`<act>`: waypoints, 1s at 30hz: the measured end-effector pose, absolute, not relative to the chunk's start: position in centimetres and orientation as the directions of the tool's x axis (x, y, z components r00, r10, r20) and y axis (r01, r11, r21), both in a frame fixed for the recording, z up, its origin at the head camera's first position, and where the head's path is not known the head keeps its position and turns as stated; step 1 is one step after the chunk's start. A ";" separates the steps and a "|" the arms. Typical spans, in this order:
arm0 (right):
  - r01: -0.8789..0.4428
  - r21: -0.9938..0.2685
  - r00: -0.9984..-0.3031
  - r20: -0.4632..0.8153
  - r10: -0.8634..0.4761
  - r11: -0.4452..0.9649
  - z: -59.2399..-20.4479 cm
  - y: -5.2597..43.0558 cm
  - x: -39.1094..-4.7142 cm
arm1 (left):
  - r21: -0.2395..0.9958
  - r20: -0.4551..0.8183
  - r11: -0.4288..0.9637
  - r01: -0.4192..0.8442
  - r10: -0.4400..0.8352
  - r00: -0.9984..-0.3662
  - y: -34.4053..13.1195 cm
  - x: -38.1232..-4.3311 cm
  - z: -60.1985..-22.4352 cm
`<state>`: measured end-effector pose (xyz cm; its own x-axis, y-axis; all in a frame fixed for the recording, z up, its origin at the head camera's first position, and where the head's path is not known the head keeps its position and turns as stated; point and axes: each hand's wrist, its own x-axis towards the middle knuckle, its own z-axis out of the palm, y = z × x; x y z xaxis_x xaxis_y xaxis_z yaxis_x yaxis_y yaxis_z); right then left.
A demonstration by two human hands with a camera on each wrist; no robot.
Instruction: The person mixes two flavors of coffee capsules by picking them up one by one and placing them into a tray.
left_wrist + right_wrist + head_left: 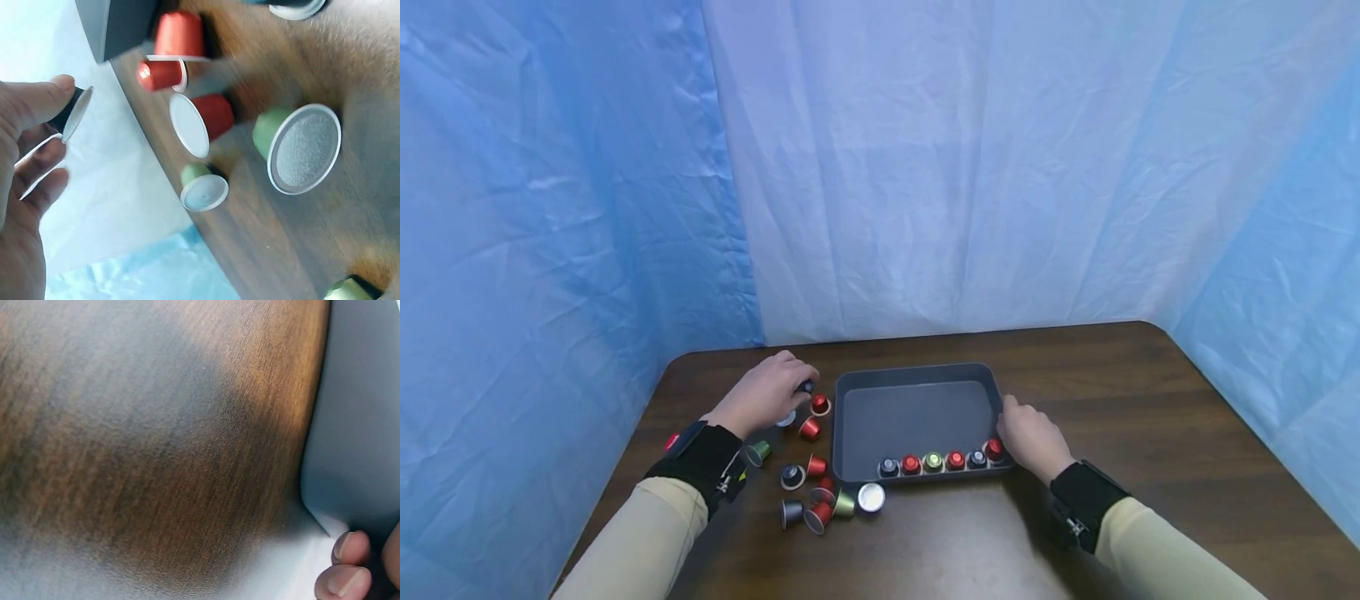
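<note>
My left hand [769, 392] pinches a dark coffee capsule [76, 114] between thumb and fingers, above the table left of the grey tray [917, 375]. Its pale foil lid faces away from the palm in the left wrist view. At the tray's right side, my right hand [1034, 435] grips the rim, with curled fingertips [351, 547] showing by a corner in the right wrist view. Along the tray's near wall stands a row of capsules, among them a green capsule [932, 462] and a red capsule [994, 449] at the right end.
Loose capsules lie left of the tray and by its near left corner, including a red capsule [810, 428], a green capsule [758, 452] and a capsule with its silver lid up [871, 497]. Blue-white sheeting [940, 167] hangs behind the dark wooden table [1120, 392].
</note>
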<state>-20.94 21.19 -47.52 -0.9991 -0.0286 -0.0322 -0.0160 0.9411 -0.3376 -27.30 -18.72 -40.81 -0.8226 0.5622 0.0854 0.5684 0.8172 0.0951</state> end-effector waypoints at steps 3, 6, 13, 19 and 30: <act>-0.011 -0.331 -0.999 -0.033 -0.024 0.944 -47.5 21.2 -21.0 | 0.115 0.130 0.787 0.607 0.593 -0.794 -18.3 -26.3 -40.3; -0.009 -0.326 -0.999 -0.035 -0.021 0.945 -47.5 21.2 -21.1 | 0.143 0.139 0.771 0.621 0.606 -0.783 -17.6 -25.3 -40.0; 0.007 -0.334 -0.998 -0.059 -0.013 0.943 -47.7 21.3 -21.2 | 0.231 0.129 0.732 0.641 0.630 -0.766 -16.0 -23.1 -40.2; 0.009 -0.330 -0.998 -0.054 -0.009 0.944 -47.6 21.4 -21.2 | 0.268 0.089 0.696 0.666 0.671 -0.736 -14.6 -21.7 -40.7; 0.003 -0.332 -0.999 -0.049 -0.015 0.943 -47.5 21.5 -21.1 | 0.303 0.029 0.654 0.693 0.720 -0.693 -13.4 -21.3 -41.9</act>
